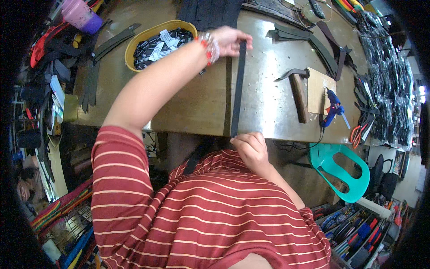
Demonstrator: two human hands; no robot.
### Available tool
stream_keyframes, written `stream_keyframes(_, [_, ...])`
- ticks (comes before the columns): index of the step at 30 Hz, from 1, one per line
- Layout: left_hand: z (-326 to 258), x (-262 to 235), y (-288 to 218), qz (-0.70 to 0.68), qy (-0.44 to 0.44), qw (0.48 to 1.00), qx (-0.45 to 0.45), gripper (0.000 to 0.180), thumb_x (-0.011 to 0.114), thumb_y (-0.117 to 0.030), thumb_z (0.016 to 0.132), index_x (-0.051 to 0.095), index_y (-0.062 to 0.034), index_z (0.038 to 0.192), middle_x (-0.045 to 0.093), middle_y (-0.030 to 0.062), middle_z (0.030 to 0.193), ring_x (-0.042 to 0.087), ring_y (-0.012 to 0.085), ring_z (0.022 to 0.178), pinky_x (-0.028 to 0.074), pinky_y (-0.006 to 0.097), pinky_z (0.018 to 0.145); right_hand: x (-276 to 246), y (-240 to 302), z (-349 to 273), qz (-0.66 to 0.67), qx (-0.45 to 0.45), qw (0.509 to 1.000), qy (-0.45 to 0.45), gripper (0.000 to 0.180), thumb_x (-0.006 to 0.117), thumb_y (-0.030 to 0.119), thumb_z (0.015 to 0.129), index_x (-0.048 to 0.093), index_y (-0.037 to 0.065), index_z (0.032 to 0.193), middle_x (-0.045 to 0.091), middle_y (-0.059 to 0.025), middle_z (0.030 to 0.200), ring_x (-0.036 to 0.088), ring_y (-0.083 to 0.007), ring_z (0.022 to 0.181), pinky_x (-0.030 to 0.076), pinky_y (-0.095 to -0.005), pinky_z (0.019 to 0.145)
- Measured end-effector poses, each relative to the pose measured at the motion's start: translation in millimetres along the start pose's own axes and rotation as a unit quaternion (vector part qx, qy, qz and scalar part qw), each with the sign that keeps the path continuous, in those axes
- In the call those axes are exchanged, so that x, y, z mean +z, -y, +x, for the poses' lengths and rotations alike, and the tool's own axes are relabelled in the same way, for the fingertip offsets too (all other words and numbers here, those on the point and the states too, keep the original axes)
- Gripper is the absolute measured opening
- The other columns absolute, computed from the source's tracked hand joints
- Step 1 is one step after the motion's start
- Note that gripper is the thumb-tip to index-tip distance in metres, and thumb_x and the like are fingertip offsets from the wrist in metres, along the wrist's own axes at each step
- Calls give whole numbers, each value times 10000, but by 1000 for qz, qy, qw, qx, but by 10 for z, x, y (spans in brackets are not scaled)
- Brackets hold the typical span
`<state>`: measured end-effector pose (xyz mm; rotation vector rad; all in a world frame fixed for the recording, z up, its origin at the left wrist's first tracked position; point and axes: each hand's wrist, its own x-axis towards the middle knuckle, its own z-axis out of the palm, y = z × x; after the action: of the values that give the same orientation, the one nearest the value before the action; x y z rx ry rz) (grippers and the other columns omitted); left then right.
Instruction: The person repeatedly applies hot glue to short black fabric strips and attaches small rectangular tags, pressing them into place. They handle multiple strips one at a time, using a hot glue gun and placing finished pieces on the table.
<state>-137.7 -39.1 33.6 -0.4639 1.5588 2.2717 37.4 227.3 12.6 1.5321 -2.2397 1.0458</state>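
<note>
Nearest, by the front edge of the brown, glossy, flat surface [188, 110], the right hand [251, 150] curls its fingers, its grip closed on the near end of a long, narrow, black fabric strap [238, 85]. The strap runs away over the surface, matte, plain, even in width and nearly straight, leaning slightly right toward its far end. There the left hand [227, 40], with red-and-pale beaded bracelets [210, 50] around its wrist, has its grip on the strap. An oval yellow basin [129, 56] of small black pieces sits just left of that wrist.
</note>
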Motion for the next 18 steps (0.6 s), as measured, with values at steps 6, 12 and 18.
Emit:
stream_keyframes(6, [305,-40,-199,478,-258,762,353,294,586,-238,901,638,-100,1155,608,146,1175,529,253,1178,441,401,980,184,-122,-42,-47,57,997,18,237,693,92,704,671,110,939,617,-10,947,555,-208,877,410,-350,721])
stream_keyframes(12, [-762,42,673,710,-2,637,301,573,627,-450,841,529,-128,1304,438,140,1403,384,341,1322,326,480,1088,145,-177,-23,-18,27,999,22,232,758,149,685,673,124,900,612,8,942,545,-199,873,396,-346,714])
stream_keyframes(18, [-1026,83,931,733,-101,602,300,764,592,-582,810,387,-171,1421,348,49,1494,283,313,1392,179,592,1118,25,-107,179,6,93,986,139,173,735,188,711,665,122,854,614,10,933,544,-193,915,395,-370,765])
